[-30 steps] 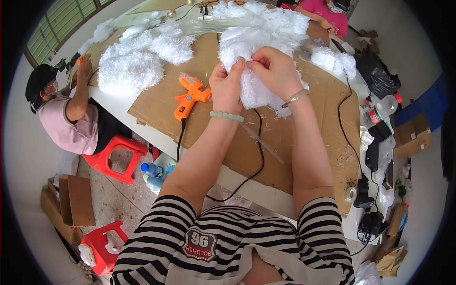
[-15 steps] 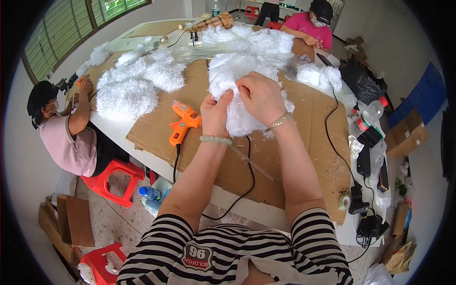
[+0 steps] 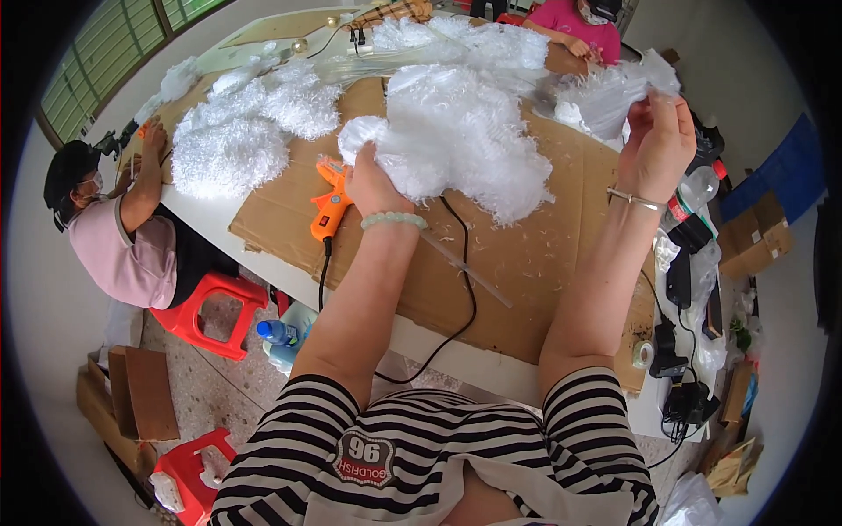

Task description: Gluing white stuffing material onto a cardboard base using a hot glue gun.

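Note:
My left hand (image 3: pixel 373 180) grips the near edge of a big white fluffy feather mass (image 3: pixel 469 131) that lies on a brown cardboard sheet (image 3: pixel 526 254). My right hand (image 3: pixel 658 140) is raised at the right and pinches a small white feather tuft (image 3: pixel 618 92) pulled from a loose pile there. An orange hot glue gun (image 3: pixel 329 206) lies on the cardboard just left of my left wrist, its black cord (image 3: pixel 465 298) running toward me. A clear glue stick (image 3: pixel 465 267) lies beside the cord.
More white fluffy pieces (image 3: pixel 237 140) cover the table's left part, where a person in pink (image 3: pixel 123 237) sits working. Another person in pink (image 3: pixel 583 26) sits at the far end. Red stools (image 3: pixel 206 311), cardboard boxes (image 3: pixel 754 232), bottles and chargers crowd the sides.
My right hand left the feather mass and swung out to the right, taking a tuft from the side pile. My left hand stayed on the mass.

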The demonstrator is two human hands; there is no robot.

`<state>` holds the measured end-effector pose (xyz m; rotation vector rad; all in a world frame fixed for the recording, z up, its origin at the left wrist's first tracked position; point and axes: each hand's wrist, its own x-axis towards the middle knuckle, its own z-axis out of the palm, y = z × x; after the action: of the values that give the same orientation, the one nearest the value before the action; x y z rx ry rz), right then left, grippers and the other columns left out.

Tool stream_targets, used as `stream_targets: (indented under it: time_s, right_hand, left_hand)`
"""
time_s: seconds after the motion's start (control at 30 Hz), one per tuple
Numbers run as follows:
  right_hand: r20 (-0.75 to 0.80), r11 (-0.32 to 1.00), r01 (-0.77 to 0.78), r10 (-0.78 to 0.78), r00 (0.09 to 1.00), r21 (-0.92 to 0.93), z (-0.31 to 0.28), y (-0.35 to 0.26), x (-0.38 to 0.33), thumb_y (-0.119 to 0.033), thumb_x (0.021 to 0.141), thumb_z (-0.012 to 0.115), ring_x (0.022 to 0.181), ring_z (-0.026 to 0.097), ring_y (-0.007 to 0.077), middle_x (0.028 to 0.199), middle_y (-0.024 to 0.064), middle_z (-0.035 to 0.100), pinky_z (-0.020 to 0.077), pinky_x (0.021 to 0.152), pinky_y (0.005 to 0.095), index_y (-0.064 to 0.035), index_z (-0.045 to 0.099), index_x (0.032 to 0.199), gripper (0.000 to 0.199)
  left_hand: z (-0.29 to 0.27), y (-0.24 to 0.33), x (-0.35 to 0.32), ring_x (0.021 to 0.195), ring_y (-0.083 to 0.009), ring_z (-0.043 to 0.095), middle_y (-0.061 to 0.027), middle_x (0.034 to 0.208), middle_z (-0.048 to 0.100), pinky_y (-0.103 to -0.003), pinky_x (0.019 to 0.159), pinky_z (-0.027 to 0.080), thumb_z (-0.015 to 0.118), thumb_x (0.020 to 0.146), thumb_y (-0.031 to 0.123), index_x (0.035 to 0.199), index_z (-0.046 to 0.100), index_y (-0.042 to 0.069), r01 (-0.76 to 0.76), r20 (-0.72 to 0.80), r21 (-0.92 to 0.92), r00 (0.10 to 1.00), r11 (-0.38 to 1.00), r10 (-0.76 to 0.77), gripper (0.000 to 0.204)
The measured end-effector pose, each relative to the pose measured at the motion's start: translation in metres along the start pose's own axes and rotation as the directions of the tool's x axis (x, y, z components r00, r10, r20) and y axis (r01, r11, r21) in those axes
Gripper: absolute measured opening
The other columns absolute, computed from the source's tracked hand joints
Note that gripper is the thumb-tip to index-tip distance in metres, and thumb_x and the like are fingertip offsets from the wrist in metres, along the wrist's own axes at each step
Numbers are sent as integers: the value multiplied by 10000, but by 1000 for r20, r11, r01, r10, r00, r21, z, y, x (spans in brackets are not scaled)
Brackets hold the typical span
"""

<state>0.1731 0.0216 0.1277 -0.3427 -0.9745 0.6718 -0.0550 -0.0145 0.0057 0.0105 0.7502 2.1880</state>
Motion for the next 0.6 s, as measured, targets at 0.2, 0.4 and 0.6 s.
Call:
stream_targets:
  time_s: [0.2,0.4,0.6]
  right_hand:
    - [113,905,-164,224,968,-392,9,76,-14,-166,787,681,539,456,61,623,-21,548,356,509,200,-25,610,735,167]
    - [198,531,-110,490,849,-840,-40,174,-36,-247,756,628,673,644,215,686,133,647,491,636,320,-12,671,798,243]
    - [156,679,-260,487,859,-687,-29,157,-29,-151,793,640,659,579,99,780,85,631,469,588,239,44,620,895,222]
  left_hand:
    - [-2,-6,5,836,-235,596,-127,963,592,-350,718,494,506,830,170,993,550,-40,69,287,-11,956,998,-63,269]
    - [0,-10,3,857,-232,589,-126,983,592,-352,740,486,510,828,179,1007,553,-48,80,279,39,956,996,-88,292]
    - [-4,-7,7,862,-239,582,-128,983,583,-352,746,483,511,832,185,1014,546,-46,38,234,7,971,999,-39,296]
